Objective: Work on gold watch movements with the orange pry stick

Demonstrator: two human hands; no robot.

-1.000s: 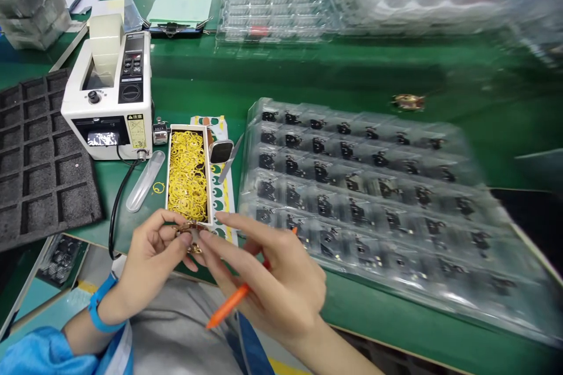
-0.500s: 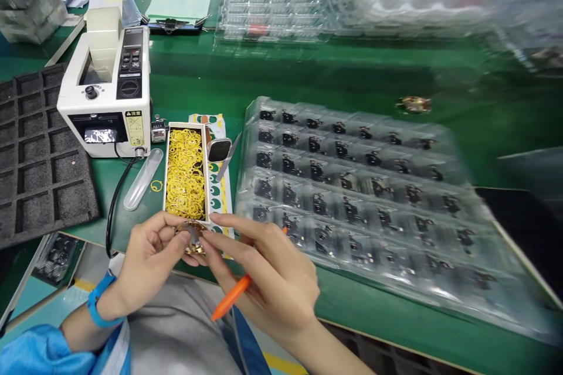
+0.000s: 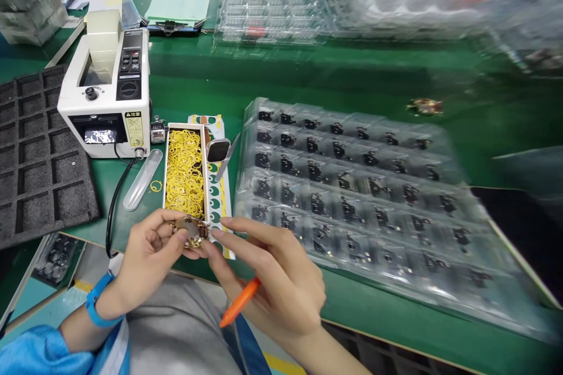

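My left hand is closed, pinching a small round assembly with a grey disc face and gold-coloured edges. It is held just in front of a white box full of yellow ring-shaped pieces. My right hand holds an orange pen-like stick, gripped low in the palm and pointing down to the left. The stick's other end is hidden by the hand. The right thumb and fingertips are close to the assembly's right edge; whether they touch it, I cannot tell.
A large clear tray of black parts lies right of my hands. Left stand a white tape dispenser and a black foam tray. A clear tube lies between. Another gold-edged assembly sits at the back right.
My right hand has shifted slightly right, its fingers drawing back from the assembly, and the orange stick has moved with it. The left hand keeps its hold, and more of the assembly shows.
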